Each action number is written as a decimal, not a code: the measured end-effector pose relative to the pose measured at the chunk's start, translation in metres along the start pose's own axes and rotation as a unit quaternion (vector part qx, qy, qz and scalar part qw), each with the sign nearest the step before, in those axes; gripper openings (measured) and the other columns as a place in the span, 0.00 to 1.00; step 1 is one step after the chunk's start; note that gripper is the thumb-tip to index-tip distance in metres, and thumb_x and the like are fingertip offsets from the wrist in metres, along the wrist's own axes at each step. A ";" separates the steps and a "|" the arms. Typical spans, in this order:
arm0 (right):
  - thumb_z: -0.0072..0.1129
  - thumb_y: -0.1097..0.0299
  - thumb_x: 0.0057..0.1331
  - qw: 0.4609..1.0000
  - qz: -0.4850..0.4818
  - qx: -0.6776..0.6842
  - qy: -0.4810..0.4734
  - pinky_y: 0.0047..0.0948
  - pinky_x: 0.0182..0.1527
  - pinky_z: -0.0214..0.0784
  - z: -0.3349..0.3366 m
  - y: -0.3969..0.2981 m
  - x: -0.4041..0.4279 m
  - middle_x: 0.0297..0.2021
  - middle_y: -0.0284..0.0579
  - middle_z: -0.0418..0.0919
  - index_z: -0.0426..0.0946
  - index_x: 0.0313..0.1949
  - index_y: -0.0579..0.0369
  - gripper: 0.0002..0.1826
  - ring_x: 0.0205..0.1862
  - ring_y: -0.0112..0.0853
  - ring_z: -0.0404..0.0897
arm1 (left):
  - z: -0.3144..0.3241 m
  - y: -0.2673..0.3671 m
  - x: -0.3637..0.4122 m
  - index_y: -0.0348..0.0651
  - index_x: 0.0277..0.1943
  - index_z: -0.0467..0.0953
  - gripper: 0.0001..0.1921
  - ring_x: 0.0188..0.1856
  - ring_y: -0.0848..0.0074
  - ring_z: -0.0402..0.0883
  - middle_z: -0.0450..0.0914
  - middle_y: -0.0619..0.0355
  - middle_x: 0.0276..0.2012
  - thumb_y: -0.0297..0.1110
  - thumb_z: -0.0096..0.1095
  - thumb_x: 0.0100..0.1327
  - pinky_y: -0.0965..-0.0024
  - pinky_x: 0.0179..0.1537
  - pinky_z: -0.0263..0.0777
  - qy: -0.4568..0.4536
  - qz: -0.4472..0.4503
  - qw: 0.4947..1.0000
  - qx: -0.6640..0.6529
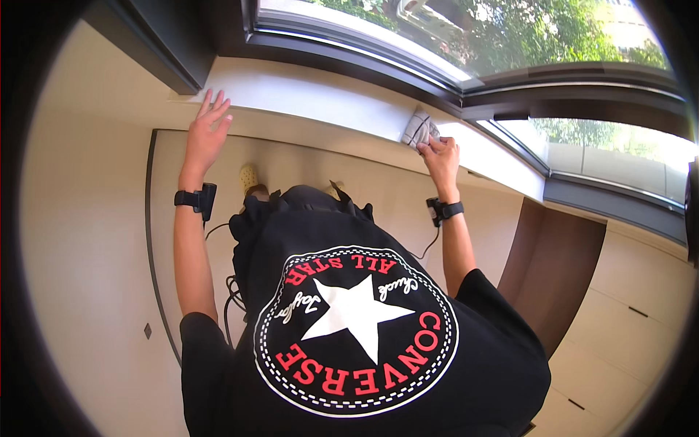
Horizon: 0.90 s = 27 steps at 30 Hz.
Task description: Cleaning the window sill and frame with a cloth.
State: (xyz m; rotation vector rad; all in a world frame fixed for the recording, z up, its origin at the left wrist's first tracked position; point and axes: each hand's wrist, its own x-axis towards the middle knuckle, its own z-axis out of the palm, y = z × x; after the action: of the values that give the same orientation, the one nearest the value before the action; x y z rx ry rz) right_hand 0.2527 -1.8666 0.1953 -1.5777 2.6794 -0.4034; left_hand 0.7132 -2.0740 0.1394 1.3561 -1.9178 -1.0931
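A folded grey checked cloth [418, 129] lies against the white window sill [306, 101], close under the dark window frame. My right hand [441, 158] pinches the cloth's near corner between thumb and fingers. Over at the sill's left end, my left hand [210, 131] holds nothing, its fingers spread and their tips by the sill's edge. Whether those fingertips touch the sill, I cannot tell. Each wrist carries a black strap with a small device, the left one [195, 199] and the right one [443, 211].
A dark window frame [355, 57] runs behind the sill and meets another pane at the right. Dark panelling [169, 43] borders the sill's left end. Cables [234, 297] hang beside my body. A brown panel [554, 267] and pale drawers [617, 333] stand at the right.
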 end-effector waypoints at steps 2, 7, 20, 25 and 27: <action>0.70 0.53 0.54 1.000 -0.018 0.000 0.001 0.43 0.49 0.69 0.007 -0.021 -0.002 0.42 0.54 0.78 0.87 0.40 0.53 0.20 0.46 0.48 0.74 | 0.001 0.000 -0.002 0.38 0.58 0.77 0.18 0.75 0.68 0.53 0.69 0.54 0.66 0.27 0.57 0.66 0.67 0.71 0.52 0.002 -0.001 1.000 -0.004; 0.66 0.53 0.57 0.987 -0.144 0.060 -0.036 0.44 0.46 0.68 0.028 -0.103 0.016 0.41 0.53 0.78 0.87 0.39 0.51 0.17 0.46 0.47 0.74 | 0.000 -0.003 0.001 0.40 0.58 0.77 0.19 0.75 0.68 0.55 0.68 0.53 0.67 0.27 0.58 0.64 0.68 0.70 0.54 -0.021 0.002 1.000 -0.022; 0.59 0.49 0.62 0.957 -0.289 0.025 0.031 0.43 0.44 0.61 0.122 -0.315 0.037 0.40 0.45 0.72 0.81 0.50 0.43 0.21 0.47 0.41 0.70 | 0.000 -0.017 0.003 0.36 0.64 0.70 0.25 0.73 0.63 0.57 0.69 0.51 0.66 0.23 0.56 0.62 0.66 0.69 0.58 -0.061 0.095 0.993 0.044; 0.60 0.46 0.60 0.971 -0.230 0.031 -0.058 0.43 0.51 0.62 0.087 -0.264 0.035 0.45 0.42 0.73 0.81 0.50 0.40 0.21 0.53 0.38 0.70 | 0.001 -0.005 0.001 0.37 0.64 0.70 0.25 0.73 0.64 0.59 0.69 0.51 0.66 0.25 0.55 0.63 0.62 0.70 0.54 -0.061 0.096 0.991 0.076; 0.61 0.46 0.60 0.982 -0.180 0.022 -0.057 0.45 0.53 0.63 0.067 -0.222 0.030 0.44 0.41 0.73 0.82 0.48 0.40 0.21 0.53 0.39 0.70 | 0.003 0.003 0.000 0.38 0.66 0.68 0.26 0.72 0.64 0.61 0.70 0.48 0.65 0.30 0.55 0.63 0.54 0.72 0.49 -0.025 0.101 0.956 0.273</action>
State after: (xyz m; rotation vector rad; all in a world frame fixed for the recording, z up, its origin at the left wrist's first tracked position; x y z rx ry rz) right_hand 0.4371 -2.0094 0.1838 -2.0083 2.2847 -0.3595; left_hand 0.7088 -2.0726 0.1404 1.3638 -2.4475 -0.5148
